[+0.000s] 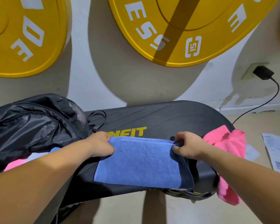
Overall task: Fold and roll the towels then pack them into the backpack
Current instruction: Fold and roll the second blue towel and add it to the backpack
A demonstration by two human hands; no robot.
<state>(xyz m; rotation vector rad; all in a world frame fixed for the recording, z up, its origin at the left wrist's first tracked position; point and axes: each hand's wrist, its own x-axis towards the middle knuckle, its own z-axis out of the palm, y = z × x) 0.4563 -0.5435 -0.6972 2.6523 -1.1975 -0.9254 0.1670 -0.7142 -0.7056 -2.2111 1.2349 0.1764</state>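
A blue towel [141, 162] lies folded flat on the black bench [162, 120]. My left hand [100, 145] pinches its far left corner, and my right hand [189, 146] pinches its far right corner. A pink towel [228, 143] lies crumpled at the bench's right end and hangs over the edge. The black backpack [31, 125] rests on the bench's left end. Pink and light blue cloth [16, 164] shows at the backpack's near side, partly hidden by my left forearm.
Yellow weight plates [176, 29] hang on the white wall behind the bench. A black charger [263, 72] is plugged into a wall socket at the right, its cable running down to the floor. Papers [275, 152] lie on the floor at the right.
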